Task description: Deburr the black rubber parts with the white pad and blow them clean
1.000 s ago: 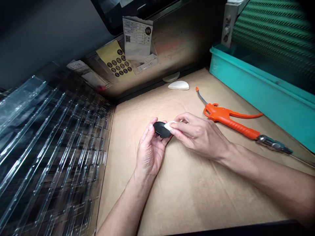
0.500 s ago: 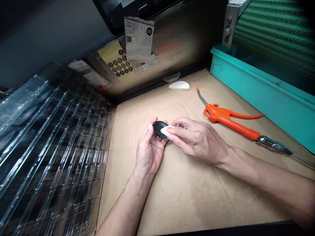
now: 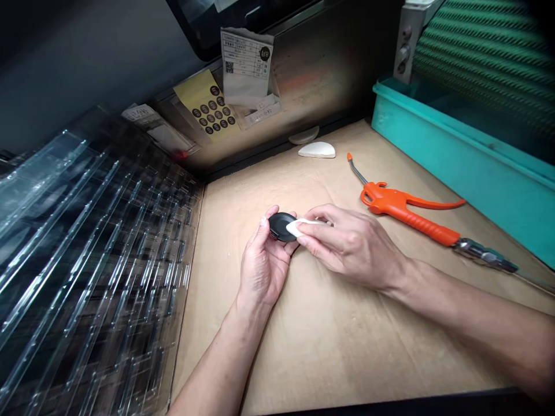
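Brown worktop (image 3: 329, 352) is flanked by clear plastic trays (image 3: 108, 231), well left of the orange air gun (image 3: 396, 209), and by a teal bin (image 3: 459, 164), just right of it. Two white half-round pieces (image 3: 317, 150) are seen left of the air gun's nozzle, the farther one shaded. Black round part (image 3: 278, 224) is held over the worktop, left of the air gun, dished face up. Slip is judged the main risk: only the rim is gripped, so the part could be tipped or dropped if pushed hard from the air gun side. Face could also be scratched if grit were trapped under the white pad (image 3: 293, 228). Left hand (image 3: 265, 268) is half-curled, palm up, black round part clasped between thumb and fingers. Right hand (image 3: 358, 245) is drawn into a narrow pinch, white pad grasped between thumb and fingertips, its tip laid over the part's side nearest the air gun; pressure cannot be told.
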The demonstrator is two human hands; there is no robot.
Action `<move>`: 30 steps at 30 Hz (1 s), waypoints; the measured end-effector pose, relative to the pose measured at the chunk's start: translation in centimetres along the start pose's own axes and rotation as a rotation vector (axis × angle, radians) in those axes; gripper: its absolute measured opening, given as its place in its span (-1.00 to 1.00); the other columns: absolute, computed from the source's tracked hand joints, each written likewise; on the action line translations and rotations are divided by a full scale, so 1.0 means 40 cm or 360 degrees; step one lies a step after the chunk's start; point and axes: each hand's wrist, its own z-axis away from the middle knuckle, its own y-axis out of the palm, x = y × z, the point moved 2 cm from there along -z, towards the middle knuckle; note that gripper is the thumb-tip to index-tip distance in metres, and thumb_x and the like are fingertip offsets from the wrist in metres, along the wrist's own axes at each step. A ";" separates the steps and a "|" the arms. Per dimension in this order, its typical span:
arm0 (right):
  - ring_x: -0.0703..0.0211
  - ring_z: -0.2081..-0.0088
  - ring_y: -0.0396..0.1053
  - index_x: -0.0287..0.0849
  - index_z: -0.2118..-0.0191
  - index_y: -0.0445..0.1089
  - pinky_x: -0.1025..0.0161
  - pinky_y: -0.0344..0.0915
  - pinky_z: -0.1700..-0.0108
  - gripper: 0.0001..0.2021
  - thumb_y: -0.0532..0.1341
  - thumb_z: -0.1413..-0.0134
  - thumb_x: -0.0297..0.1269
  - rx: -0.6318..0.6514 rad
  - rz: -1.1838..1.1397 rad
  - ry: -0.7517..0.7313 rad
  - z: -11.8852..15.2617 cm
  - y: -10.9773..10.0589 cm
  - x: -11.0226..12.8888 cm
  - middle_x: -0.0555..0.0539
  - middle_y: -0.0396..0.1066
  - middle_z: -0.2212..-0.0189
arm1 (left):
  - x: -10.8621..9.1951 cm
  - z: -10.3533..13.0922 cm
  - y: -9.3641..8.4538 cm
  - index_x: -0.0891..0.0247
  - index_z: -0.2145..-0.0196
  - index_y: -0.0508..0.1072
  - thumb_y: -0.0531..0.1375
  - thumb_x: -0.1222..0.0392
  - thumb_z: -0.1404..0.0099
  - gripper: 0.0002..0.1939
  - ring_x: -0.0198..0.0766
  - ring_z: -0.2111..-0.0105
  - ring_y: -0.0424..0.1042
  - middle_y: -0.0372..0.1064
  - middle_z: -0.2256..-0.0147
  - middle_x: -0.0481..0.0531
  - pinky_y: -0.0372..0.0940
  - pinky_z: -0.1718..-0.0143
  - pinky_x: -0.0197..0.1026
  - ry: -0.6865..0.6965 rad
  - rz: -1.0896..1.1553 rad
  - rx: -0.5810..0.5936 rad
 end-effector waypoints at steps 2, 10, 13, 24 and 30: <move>0.11 0.17 0.46 -0.16 -0.01 0.52 0.21 0.35 0.19 -0.75 0.13 -0.40 -0.26 0.0003 -0.0015 -0.0055 0.000 0.000 0.002 -0.11 0.42 0.06 | 0.000 0.001 -0.001 0.26 0.03 0.44 0.08 0.13 -0.47 -0.76 -0.18 0.13 0.52 0.49 0.09 0.18 0.46 0.17 -0.19 -0.0004 0.0003 0.0005; 0.11 0.16 0.46 -0.16 -0.03 0.52 0.21 0.36 0.17 -0.75 0.14 -0.40 -0.26 0.0016 -0.0032 -0.0025 0.002 0.001 0.008 -0.11 0.42 0.05 | 0.003 0.001 -0.002 0.25 0.03 0.44 0.07 0.13 -0.48 -0.76 -0.17 0.11 0.53 0.49 0.10 0.18 0.46 0.08 -0.13 -0.0011 0.0012 -0.0024; 0.10 0.16 0.46 -0.15 -0.03 0.51 0.20 0.35 0.17 -0.75 0.13 -0.41 -0.25 0.0037 0.0005 -0.0045 0.000 0.004 0.005 -0.10 0.42 0.05 | 0.003 0.001 -0.001 0.26 0.02 0.44 0.07 0.14 -0.47 -0.76 -0.15 0.11 0.53 0.49 0.09 0.19 0.46 0.08 -0.12 -0.0010 0.0018 -0.0027; 0.11 0.23 0.45 -0.12 0.04 0.51 0.15 0.24 0.35 -0.81 0.17 -0.37 -0.27 0.0259 0.0410 0.0182 0.011 0.000 -0.027 -0.01 0.44 0.12 | -0.025 -0.013 -0.018 0.21 0.09 0.41 0.09 0.00 -0.47 -0.75 -0.09 0.11 0.55 0.49 0.14 0.16 0.48 0.12 -0.07 0.0053 0.0042 -0.0272; -0.10 -0.05 0.38 -0.16 -0.13 0.36 -0.01 0.35 -0.05 -0.64 0.11 -0.40 -0.06 0.0339 0.0290 0.0040 0.000 -0.017 -0.021 -0.16 0.34 -0.12 | -0.065 -0.031 -0.051 0.25 0.05 0.42 0.00 -0.07 -0.49 -0.63 -0.12 0.22 0.55 0.49 0.18 0.17 0.46 0.26 -0.13 0.0117 0.0103 -0.0331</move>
